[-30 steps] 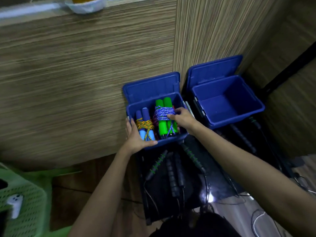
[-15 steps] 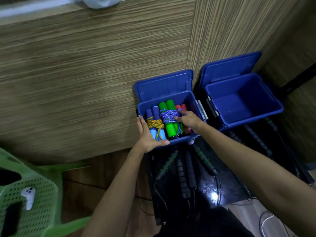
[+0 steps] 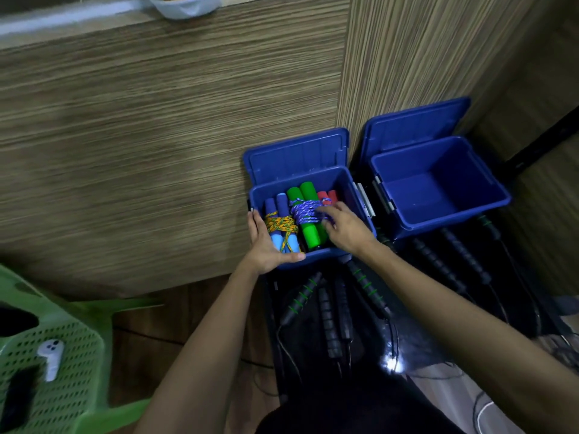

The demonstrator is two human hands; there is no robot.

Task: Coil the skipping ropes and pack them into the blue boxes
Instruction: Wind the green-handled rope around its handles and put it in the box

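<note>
Nearest me, at about 6 o'clock, loose skipping ropes with black handles [image 3: 329, 321] lie on a dark mat [image 3: 416, 349] on the floor, some handles ringed in green, their thin cords trailing back toward me. More black handles [image 3: 451, 264] lie at about 3 o'clock of those, just in front of the right-hand box. Off at 8 o'clock stands a green plastic chair [image 3: 78, 371] with a small white controller [image 3: 50, 358] and a dark object I cannot make out on its perforated seat.

Just beyond the loose ropes is the nearer blue box [image 3: 351, 189], lid standing open against the wooden panel [image 3: 141, 151]. My left hand [image 3: 264, 245] holds its near left corner, fingers lying straight along the outside wall at 9 o'clock and thumb hooked along the near rim, so that grip is clamped on the box. Inside, from 9 o'clock to 3 o'clock, lie three coiled ropes: a blue-handled bundle [image 3: 282, 227] bound in yellow-orange cord, a green-handled bundle [image 3: 308, 214] bound in purple-white cord, and a red-handled bundle [image 3: 327, 195] mostly hidden behind my fingers. My right hand [image 3: 343, 228] reaches in over the near right corner, fingers curled onto the purple cord of the green bundle; whether they pinch it or only press on it I cannot tell.

At 3 o'clock of this box, close beside it, sits the second blue box [image 3: 488, 195], lid also open, showing only its bare floor. Far off at 11 o'clock, a white bowl [image 3: 185, 6] sits on the ledge atop the panel.
</note>
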